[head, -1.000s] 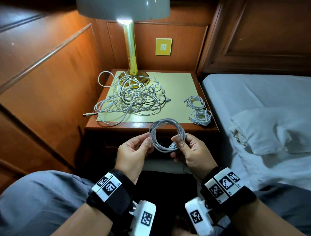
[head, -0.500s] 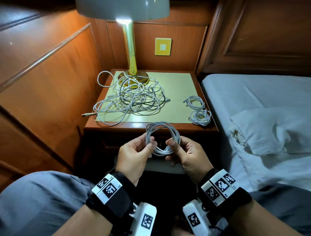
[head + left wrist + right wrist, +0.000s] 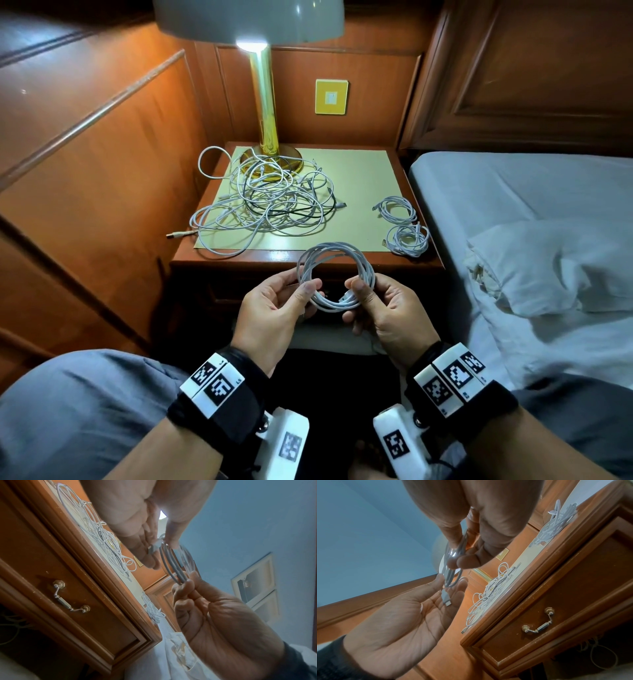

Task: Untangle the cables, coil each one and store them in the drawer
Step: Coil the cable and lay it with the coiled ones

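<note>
Coil [image 3: 334, 274]: hanging at frame centre, before the desk [image 3: 404, 260] edge
Left grip [image 3: 274, 311]: pinching the coil's left side
Right grip [image 3: 387, 308]: pinching its right side
Tangle [image 3: 270, 202]: lying on the desk, upper centre

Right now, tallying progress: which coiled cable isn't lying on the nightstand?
The white coil pinched between left hand and right hand; the other two coils lie flat.

one tangled cable heap [image 3: 263, 202], three coiled cables: two on nightstand [image 3: 395, 208] [image 3: 408, 240], one held [image 3: 334, 274]; one lamp [image 3: 265, 102].
</note>
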